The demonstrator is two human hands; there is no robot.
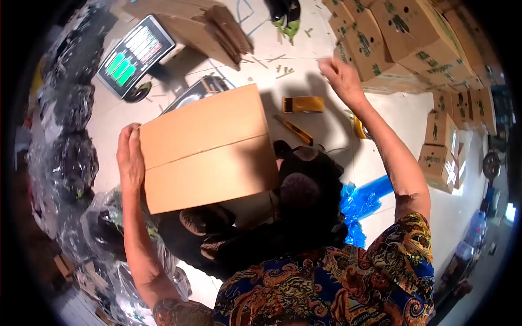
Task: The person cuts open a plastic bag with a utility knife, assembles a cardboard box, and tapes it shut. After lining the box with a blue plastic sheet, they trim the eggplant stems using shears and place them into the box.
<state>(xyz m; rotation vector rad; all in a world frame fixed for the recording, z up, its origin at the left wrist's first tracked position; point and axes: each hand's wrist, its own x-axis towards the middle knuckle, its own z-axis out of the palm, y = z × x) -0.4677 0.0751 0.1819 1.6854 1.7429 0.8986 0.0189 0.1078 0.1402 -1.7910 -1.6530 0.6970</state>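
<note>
A brown cardboard box (206, 146) with a seam across its face is tilted over my lap. My left hand (130, 155) grips its left edge, the fingers at the upper corner. My right hand (341, 79) is raised away from the box at the upper right, fingers curled together; whether anything small is between them is too blurred to tell. Between the box and my right arm, a yellow and black small box (303, 104) and a yellow cutter knife (294, 129) lie on the floor. A yellow tape roll (360, 127) is partly hidden by my right forearm.
A scale display (136, 57) stands at the upper left, its platform (190, 95) partly behind the box. Plastic-wrapped dark bundles (62, 157) line the left side. Printed cartons (402, 41) are stacked at the upper right. Blue plastic (361, 206) lies beside my right leg.
</note>
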